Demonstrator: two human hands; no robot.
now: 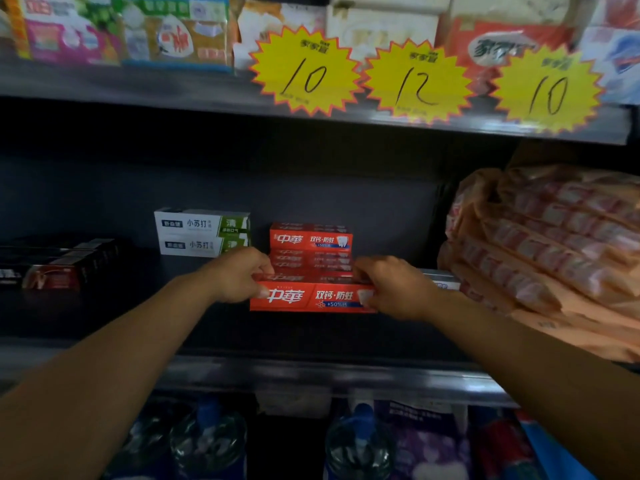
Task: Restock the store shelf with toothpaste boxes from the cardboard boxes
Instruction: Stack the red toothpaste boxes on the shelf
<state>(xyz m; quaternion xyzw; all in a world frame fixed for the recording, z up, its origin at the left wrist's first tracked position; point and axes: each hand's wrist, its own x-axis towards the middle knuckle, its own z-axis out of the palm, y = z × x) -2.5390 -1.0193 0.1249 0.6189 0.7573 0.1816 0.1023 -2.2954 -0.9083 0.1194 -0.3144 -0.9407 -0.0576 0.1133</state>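
A red toothpaste box (311, 297) stands on its long edge on the dark middle shelf (138, 327), label facing me. My left hand (239, 275) grips its left end and my right hand (388, 285) grips its right end. Directly behind it a stack of the same red toothpaste boxes (311, 247) rises against the shelf's back. Two white and green toothpaste boxes (202, 232) are stacked to the left of that stack. No cardboard box is in view.
Dark boxes (65, 263) lie at the shelf's left. Pink wrapped packs (554, 247) bulge in from the right, with a small pale box (443, 282) beside them. Yellow price tags (306, 72) hang from the upper shelf edge. Water bottles (360, 441) stand below.
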